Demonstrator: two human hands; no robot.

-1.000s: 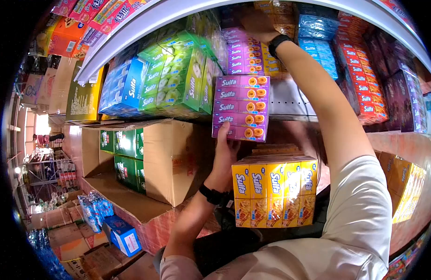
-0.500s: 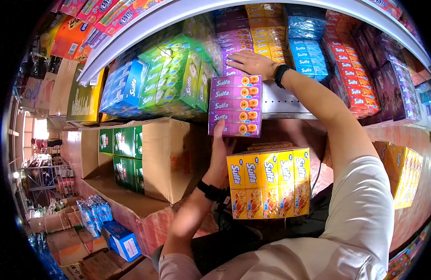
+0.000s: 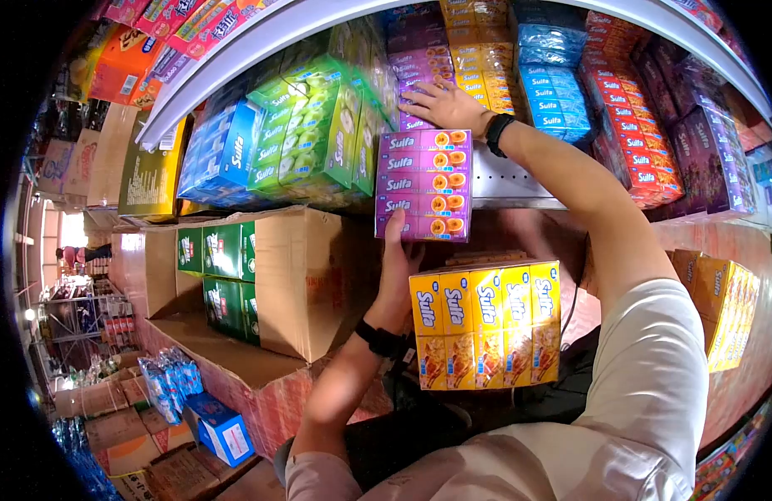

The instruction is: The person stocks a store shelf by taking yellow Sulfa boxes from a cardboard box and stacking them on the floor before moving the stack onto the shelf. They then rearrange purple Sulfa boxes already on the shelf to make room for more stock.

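Note:
My left hand [image 3: 393,271] grips the lower edge of a purple Sulfa multipack [image 3: 421,185], with the thumb across its front and the other fingers hidden behind. The pack stands upright just in front of the shelf. Above it, my right hand [image 3: 446,108] lies with fingers spread against the purple Sulfa packs [image 3: 418,63] stacked on the shelf. Close below the held pack is a yellow Sulfa multipack [image 3: 485,326]; what supports it is mostly hidden.
Green packs [image 3: 307,138] and blue packs [image 3: 227,154] fill the shelf's left. Yellow, light-blue [image 3: 553,104] and red packs [image 3: 637,159] stand to the right. An open carton [image 3: 298,284] holds green boxes. More yellow packs [image 3: 720,313] sit at far right.
My right hand has shifted slightly left and its fingers are spread wider on the purple stack. The purple multipack in my left hand has risen a little.

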